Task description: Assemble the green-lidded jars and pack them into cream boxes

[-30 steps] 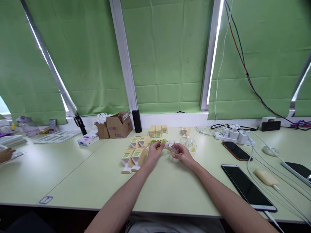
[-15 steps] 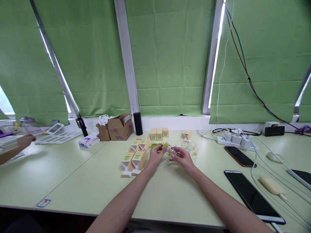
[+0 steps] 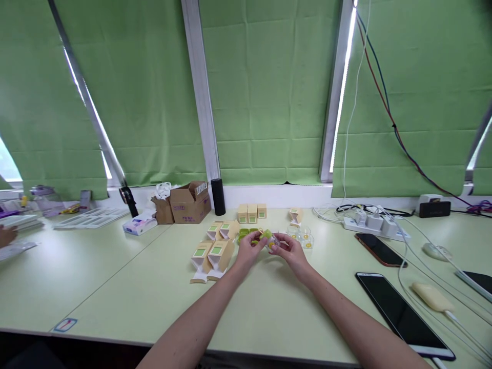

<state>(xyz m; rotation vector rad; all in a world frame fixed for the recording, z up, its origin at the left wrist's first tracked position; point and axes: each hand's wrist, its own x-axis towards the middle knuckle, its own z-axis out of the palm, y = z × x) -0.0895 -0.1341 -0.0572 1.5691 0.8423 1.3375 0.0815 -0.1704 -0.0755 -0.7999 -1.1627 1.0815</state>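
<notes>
Above the table, my left hand [image 3: 248, 250] pinches a green cap [image 3: 266, 233]. My right hand [image 3: 292, 253] closes its fingers round a small clear jar [image 3: 272, 243] with a yellow mark. The cap is at the jar's mouth; whether it is seated I cannot tell. More green caps [image 3: 243, 233] lie just behind my left hand. Beyond my right hand stand several clear jars [image 3: 306, 240] with yellow marks. To the left, several small tan boxes [image 3: 220, 254] with green labels lie with white flaps open.
Three tan boxes [image 3: 252, 213] stand at the back, with another open box [image 3: 295, 216] to their right. Further left are a cardboard carton [image 3: 191, 205], a black cylinder [image 3: 218, 197] and a tissue pack [image 3: 140, 224]. Phones [image 3: 400, 310] and cables occupy the right side. Another person's hand [image 3: 6, 236] shows far left.
The green cap in my left hand has moved closer to the jar and now meets its mouth. At far left, the other person's hand has drawn back toward the edge of view.
</notes>
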